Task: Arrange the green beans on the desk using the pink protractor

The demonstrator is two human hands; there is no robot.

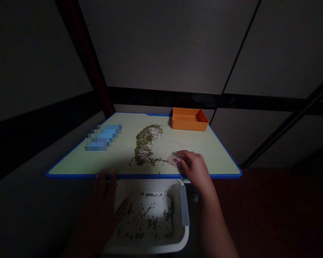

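My right hand is over the near right part of a pale tabletop with a blue edge, its thumb and forefinger brought together in a pinch. At the fingertips is a faint pinkish, round shape; I cannot tell whether it is a clear object or a print on the tabletop. Left of it lies a curved heap of small green-brown grains, with a thin trail toward the fingers. In shadow, my left hand has its fingers spread at the table's front edge, above the left side of a white bin.
Several dark grains are scattered on the bin's floor. An orange open box stands at the table's back right. On the left lies a blurred-out blue item. Panelled walls rise close behind and at the left.
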